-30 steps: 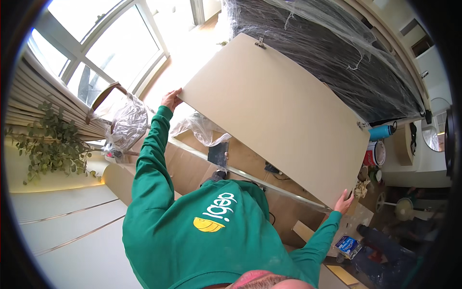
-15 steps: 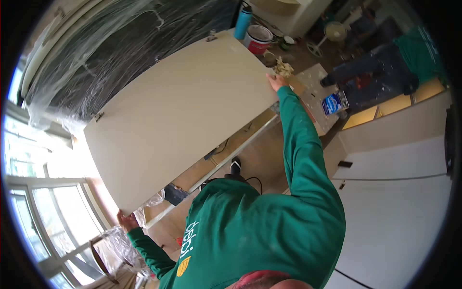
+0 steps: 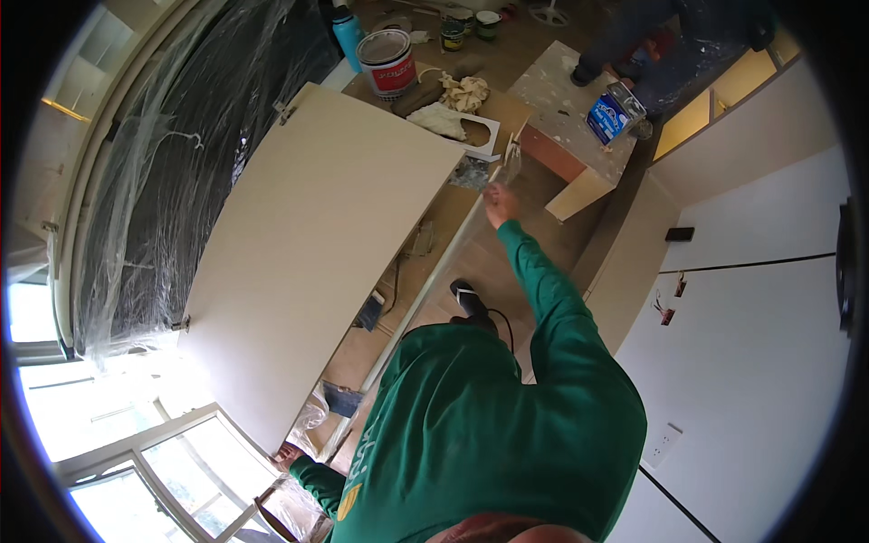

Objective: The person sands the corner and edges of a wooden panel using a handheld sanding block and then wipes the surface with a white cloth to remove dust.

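A large cream cabinet door (image 3: 317, 226) lies flat across a work bench, with metal hinges (image 3: 286, 112) on its far long edge. At the door's near left corner, my left hand (image 3: 288, 455) grips the edge, its fingers partly hidden. My right hand (image 3: 500, 204) is off the door, reaching forward by the bench's right end, fingers loosely apart and slightly blurred. Just beyond it is a pale, thin-handled object (image 3: 513, 156) whose kind I cannot make out. A white cut-out frame (image 3: 480, 136) and a crumpled cloth (image 3: 463, 93) lie past the door's right end.
A red-labelled paint bucket (image 3: 387, 68) and a blue bottle (image 3: 347, 34) stand at the far end. A blue-labelled can (image 3: 613, 116) sits on a spattered low bench (image 3: 557, 86), beside another person's legs (image 3: 688, 63). Plastic sheeting (image 3: 163, 181) hangs at left; windows (image 3: 190, 462) are near left.
My right hand has let go of the door's right corner and moved toward the bench end. My left hand still grips its corner. The view has turned and shifted right.
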`<action>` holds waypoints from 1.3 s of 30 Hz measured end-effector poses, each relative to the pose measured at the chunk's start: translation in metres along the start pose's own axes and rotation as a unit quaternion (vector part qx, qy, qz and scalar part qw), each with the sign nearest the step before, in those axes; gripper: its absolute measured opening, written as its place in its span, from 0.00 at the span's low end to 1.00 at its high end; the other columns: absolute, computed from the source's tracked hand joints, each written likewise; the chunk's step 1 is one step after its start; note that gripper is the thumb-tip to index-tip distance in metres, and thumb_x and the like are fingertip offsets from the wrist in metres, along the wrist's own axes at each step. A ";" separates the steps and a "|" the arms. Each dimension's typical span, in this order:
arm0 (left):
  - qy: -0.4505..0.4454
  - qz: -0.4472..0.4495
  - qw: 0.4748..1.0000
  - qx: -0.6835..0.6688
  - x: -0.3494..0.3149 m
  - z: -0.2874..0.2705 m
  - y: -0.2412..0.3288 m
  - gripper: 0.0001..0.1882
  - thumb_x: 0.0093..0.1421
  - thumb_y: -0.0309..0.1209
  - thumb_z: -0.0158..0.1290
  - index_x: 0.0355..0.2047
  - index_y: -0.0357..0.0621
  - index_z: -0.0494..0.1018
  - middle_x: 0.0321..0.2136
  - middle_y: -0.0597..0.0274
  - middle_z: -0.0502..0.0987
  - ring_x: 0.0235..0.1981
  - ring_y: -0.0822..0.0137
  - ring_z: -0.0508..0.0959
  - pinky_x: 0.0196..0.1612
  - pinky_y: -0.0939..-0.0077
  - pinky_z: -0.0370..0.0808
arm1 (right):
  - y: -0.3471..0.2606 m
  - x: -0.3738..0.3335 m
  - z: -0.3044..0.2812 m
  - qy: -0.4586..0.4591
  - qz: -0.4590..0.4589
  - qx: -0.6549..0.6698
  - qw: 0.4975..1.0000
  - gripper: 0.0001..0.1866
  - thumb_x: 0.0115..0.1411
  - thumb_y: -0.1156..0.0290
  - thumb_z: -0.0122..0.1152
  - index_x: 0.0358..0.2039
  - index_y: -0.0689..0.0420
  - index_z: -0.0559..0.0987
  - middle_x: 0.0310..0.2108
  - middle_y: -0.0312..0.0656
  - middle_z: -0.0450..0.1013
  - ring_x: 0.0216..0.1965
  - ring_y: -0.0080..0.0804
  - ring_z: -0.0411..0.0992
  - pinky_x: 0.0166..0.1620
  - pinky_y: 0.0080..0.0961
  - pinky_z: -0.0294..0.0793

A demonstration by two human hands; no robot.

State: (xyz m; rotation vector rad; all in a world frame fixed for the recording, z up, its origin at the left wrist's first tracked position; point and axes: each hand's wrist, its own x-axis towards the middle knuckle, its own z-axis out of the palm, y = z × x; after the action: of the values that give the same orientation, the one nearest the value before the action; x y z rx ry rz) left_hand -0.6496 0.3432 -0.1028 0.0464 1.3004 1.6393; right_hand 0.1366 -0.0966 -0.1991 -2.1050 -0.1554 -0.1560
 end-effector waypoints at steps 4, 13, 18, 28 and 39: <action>0.015 -0.029 0.999 -0.010 -0.060 0.009 -0.040 0.32 0.58 0.47 0.63 0.51 0.30 0.72 0.49 0.45 0.78 0.52 0.50 0.79 0.56 0.55 0.80 | -0.002 -0.001 0.023 -0.006 -0.124 -0.038 0.992 0.20 0.56 0.70 0.64 0.50 0.59 0.79 0.45 0.51 0.78 0.48 0.52 0.76 0.51 0.41 0.76; -0.118 -0.120 0.986 -0.011 -0.143 0.035 -0.073 0.37 0.58 0.48 0.65 0.54 0.28 0.69 0.53 0.45 0.76 0.56 0.51 0.77 0.59 0.55 0.79 | -0.034 0.090 0.069 -0.224 -0.286 -0.315 0.877 0.29 0.54 0.67 0.61 0.58 0.55 0.74 0.57 0.49 0.69 0.58 0.49 0.67 0.57 0.45 0.68; -0.158 -0.152 0.969 0.110 -0.189 0.033 -0.104 0.35 0.60 0.45 0.63 0.60 0.36 0.67 0.52 0.46 0.76 0.54 0.53 0.78 0.54 0.59 0.81 | -0.007 0.116 0.083 -0.179 -0.318 -0.327 0.872 0.24 0.57 0.62 0.58 0.55 0.52 0.75 0.48 0.45 0.71 0.51 0.45 0.68 0.51 0.45 0.68; -0.513 0.488 0.498 0.502 -0.473 0.117 -0.220 0.30 0.56 0.28 0.61 0.59 0.37 0.69 0.57 0.44 0.72 0.63 0.43 0.68 0.67 0.49 0.62 | -0.038 0.131 0.039 -0.190 -0.245 -0.224 0.924 0.22 0.61 0.69 0.58 0.56 0.55 0.78 0.38 0.54 0.78 0.40 0.54 0.77 0.44 0.48 0.76; -0.748 0.510 0.120 0.408 -0.626 0.256 -0.436 0.52 0.60 0.58 0.55 0.72 0.34 0.52 0.72 0.42 0.53 0.75 0.52 0.50 0.76 0.44 0.37 | 0.024 -0.042 -0.123 -0.041 0.084 0.229 0.969 0.20 0.71 0.61 0.51 0.55 0.60 0.79 0.52 0.46 0.77 0.51 0.39 0.76 0.50 0.35 0.77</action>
State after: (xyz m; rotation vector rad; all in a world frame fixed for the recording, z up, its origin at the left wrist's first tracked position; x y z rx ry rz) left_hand 0.0935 0.0520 -0.0009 2.9052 -0.1271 0.3009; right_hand 0.0934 -0.2161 -0.1637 -1.6531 -0.0551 0.0656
